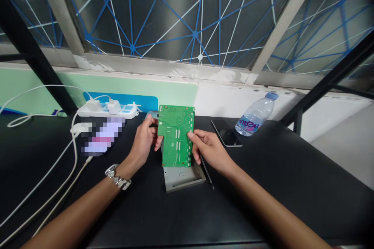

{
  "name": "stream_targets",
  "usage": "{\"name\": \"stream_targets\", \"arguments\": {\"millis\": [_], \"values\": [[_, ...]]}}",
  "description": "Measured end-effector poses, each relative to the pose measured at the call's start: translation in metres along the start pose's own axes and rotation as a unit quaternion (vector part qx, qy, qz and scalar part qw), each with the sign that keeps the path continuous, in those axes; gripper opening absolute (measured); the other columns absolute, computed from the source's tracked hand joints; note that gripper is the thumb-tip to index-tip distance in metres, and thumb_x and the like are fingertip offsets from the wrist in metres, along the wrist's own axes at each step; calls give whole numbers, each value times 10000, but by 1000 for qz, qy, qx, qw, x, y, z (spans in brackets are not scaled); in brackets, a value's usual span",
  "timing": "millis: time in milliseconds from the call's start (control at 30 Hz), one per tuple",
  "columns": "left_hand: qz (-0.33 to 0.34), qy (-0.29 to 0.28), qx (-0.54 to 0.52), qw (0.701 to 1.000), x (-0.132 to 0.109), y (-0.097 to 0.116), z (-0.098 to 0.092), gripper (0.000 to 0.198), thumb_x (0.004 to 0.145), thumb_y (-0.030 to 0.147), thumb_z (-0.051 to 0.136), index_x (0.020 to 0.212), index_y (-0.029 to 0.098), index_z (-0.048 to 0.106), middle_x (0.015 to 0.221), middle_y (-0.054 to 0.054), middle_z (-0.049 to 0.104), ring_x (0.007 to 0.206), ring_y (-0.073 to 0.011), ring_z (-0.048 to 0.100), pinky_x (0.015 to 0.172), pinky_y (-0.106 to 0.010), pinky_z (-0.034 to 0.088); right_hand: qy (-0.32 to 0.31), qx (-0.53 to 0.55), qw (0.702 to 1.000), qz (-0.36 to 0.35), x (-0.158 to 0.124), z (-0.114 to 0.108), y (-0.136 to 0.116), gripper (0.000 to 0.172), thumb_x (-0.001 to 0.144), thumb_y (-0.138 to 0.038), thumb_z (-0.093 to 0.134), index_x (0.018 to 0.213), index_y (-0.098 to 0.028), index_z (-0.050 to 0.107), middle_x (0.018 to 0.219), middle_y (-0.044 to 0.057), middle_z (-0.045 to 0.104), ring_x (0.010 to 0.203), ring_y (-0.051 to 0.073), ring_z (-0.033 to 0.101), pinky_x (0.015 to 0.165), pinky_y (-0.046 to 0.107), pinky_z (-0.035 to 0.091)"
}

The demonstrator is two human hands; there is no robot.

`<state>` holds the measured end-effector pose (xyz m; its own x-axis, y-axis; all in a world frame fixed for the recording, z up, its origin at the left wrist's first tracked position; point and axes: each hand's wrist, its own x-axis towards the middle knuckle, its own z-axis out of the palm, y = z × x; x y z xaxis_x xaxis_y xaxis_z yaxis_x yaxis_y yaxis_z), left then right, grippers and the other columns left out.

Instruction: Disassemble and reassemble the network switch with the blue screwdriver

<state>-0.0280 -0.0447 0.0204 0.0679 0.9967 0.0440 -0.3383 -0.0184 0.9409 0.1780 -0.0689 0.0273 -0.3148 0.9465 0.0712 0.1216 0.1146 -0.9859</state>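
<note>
A green circuit board [172, 136] is held upright above a grey metal tray [184, 177] that lies on the black table. My right hand [207, 146] pinches the board's right edge between thumb and fingers. At the board's left edge is my left hand [144, 138], its fingers closed around the edge and a small grey-blue piece at the top corner, which is partly hidden. A thin dark pen-like tool [208, 173] lies on the table just right of the tray, its upper end hidden by my right hand.
A dark phone [226, 133] and a tilted plastic bottle [256, 116] stand at the back right. Back left are a white power strip [125, 112] with plugs, and a blurred phone [105, 138]. White cables [74, 151] run across the left side of the black table [263, 186].
</note>
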Motion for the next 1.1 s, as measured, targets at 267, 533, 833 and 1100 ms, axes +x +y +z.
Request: {"name": "stream_targets", "arguments": {"millis": [267,533,833,1100], "values": [[28,4,-10,1000,-1,3,1,458,893,663,428,912,212,502,493,48,505,347,-103,402,315,-190,309,-13,49,998,35,-1,-2,-9,324,900,-492,618,846,-184,535,623,23,707,461,112,638,414,193,404],[45,29,20,998,-2,5,0,459,899,642,425,920,202,555,456,53,471,333,-101,402,326,-186,293,-38,76,996,16,-5,-4,-15,334,793,-242,666,1117,-182,614,895,73,723,635,172,690,490,263,494],[58,50,82,994,3,-3,-5,389,911,570,495,957,191,573,480,69,459,349,-85,377,365,-183,249,-53,112,992,-14,-8,-8,-17,381,779,-250,512,1130,-240,657,942,67,646,766,216,577,583,326,489],[108,40,224,968,2,-9,-4,302,926,447,550,1092,196,520,560,73,451,475,-96,412,464,-173,346,2,-81,988,-131,-11,4,-6,249,928,-274,514,1159,-238,599,741,-19,402,684,162,424,623,300,366]]}}
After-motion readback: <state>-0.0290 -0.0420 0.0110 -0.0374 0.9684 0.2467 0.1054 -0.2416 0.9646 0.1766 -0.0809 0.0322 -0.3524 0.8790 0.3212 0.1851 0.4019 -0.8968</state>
